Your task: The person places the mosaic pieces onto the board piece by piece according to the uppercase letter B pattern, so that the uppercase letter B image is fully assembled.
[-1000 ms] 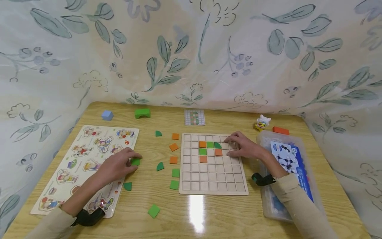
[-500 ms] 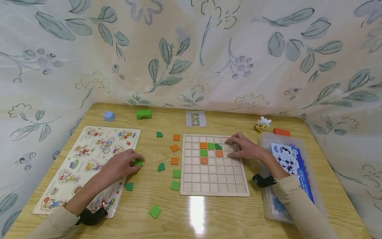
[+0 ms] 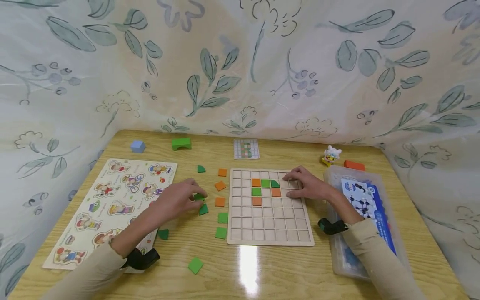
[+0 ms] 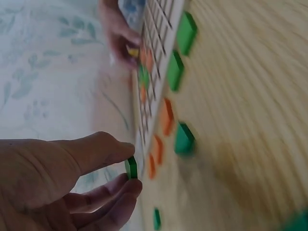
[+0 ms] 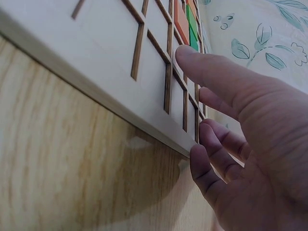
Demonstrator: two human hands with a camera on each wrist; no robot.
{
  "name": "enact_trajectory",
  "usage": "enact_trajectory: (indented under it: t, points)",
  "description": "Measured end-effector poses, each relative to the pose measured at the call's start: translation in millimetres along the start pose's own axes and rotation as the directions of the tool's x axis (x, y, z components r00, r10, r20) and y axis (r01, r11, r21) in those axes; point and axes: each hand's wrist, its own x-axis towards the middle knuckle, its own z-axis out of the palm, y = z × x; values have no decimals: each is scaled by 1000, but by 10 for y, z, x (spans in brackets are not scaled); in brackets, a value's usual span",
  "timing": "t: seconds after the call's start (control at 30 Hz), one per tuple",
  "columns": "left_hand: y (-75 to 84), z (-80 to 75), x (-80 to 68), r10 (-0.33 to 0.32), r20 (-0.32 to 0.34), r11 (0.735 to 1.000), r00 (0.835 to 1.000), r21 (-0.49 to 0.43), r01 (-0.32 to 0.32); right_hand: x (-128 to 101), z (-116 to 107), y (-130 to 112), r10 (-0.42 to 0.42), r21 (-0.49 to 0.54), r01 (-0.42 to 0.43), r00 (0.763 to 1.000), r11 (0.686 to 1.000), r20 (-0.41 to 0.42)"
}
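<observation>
My left hand [image 3: 180, 199] pinches a green square tile [image 4: 131, 167] between thumb and fingertips, over the table left of the grid board [image 3: 270, 235]. Just below that hand lies a dark green quarter-circle tile [image 3: 203, 209], partly overlapped by it in the head view. My right hand [image 3: 308, 184] rests at the upper right part of the board, thumb and fingers spread, holding no tile. In the board's upper squares sit several tiles: orange [image 3: 256, 183], green [image 3: 265, 183] and a dark green quarter circle [image 3: 275, 183].
Orange tiles [image 3: 220, 201] and green tiles [image 3: 223, 218] line the board's left side. A picture puzzle board [image 3: 112, 183] lies at left. A printed pattern card [image 3: 246, 149] is behind the grid. At right stand a plastic box [image 3: 339, 250] and a small figurine [image 3: 331, 155].
My left hand has taken the green tile from beside the puzzle board and moved right, towards the grid board. My right hand has stayed in place.
</observation>
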Motion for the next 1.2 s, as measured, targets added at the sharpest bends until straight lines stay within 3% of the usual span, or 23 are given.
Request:
enact_trajectory:
  t: [0.23, 0.47, 0.7, 0.9, 1.2]
  points:
    - [389, 157, 356, 143, 55, 989, 988, -55, -140, 2, 5, -15, 14, 0, -14, 1000, 1000, 1]
    - [769, 413, 718, 262, 114, 964, 958, -86, -253, 4, 3, -8, 24, -8, -24, 1000, 1000, 2]
    - [974, 666, 1027, 324, 161, 945, 932, -101, -311, -2, -6, -11, -4, -2, 4, 1000, 1000, 5]
    - [1036, 720, 1102, 336, 170, 940, 926, -127, -318, 4, -4, -23, -20, -6, 20, 1000, 1000, 2]
    - [1047, 773, 1126, 320, 153, 947, 935, -72, -313, -1, -1, -19, -11, -11, 11, 1000, 1000, -2]
